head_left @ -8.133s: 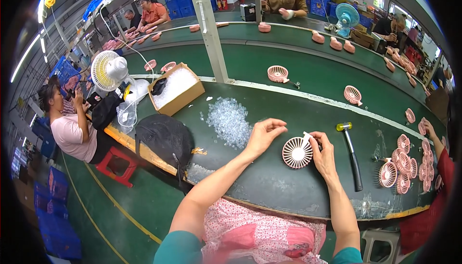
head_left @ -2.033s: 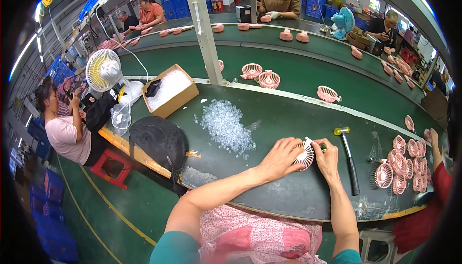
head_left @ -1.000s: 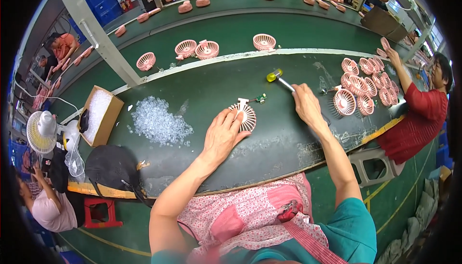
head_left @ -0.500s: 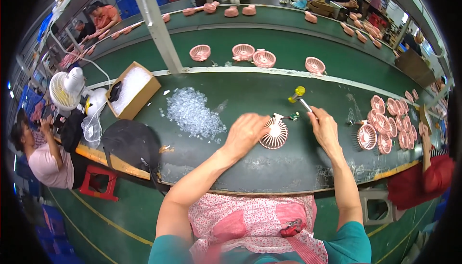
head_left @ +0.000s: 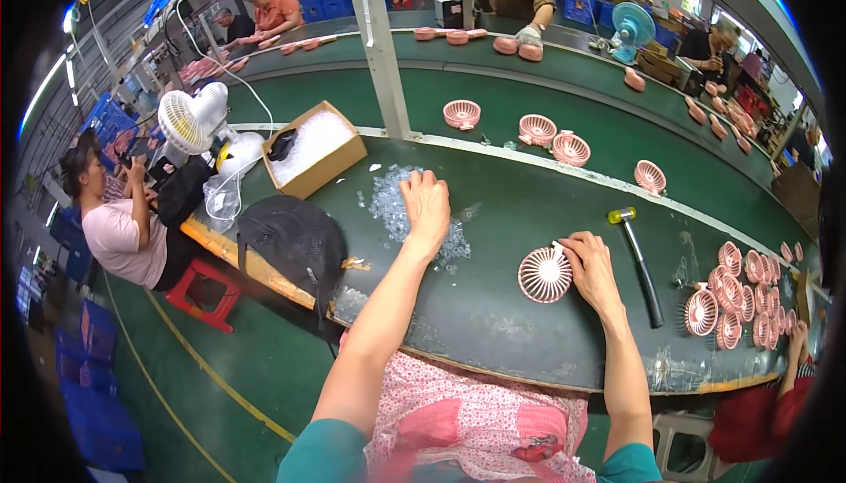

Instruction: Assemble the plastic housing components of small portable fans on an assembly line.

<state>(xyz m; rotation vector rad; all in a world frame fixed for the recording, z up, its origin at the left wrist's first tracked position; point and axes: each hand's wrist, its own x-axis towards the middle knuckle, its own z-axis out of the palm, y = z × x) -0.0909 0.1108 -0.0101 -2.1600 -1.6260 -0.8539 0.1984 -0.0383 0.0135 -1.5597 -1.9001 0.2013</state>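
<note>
My left hand [head_left: 426, 211] is over a pile of small clear plastic rings [head_left: 388, 201], fingers bent down and drawn together at the pile's right side. Whether a piece is between the fingertips cannot be seen. My right hand [head_left: 592, 273] grips the short neck of a round, slatted fan housing [head_left: 545, 275], which lies on the dark bench top and looks pale under the light. To the right of that hand lies a hammer [head_left: 641, 273] with a yellow head and a black handle.
Several pink fan housings [head_left: 728, 293] are heaped at the right. Beyond the bench edge, more ride a green conveyor belt [head_left: 493, 100]. A cardboard box [head_left: 330, 170] of clear pieces and a black bag [head_left: 291, 241] stand at left. Co-workers sit around.
My right hand has put the hammer down and taken hold of the fan housing. My left hand has left the housing and moved left to the clear pieces. The view has shifted left.
</note>
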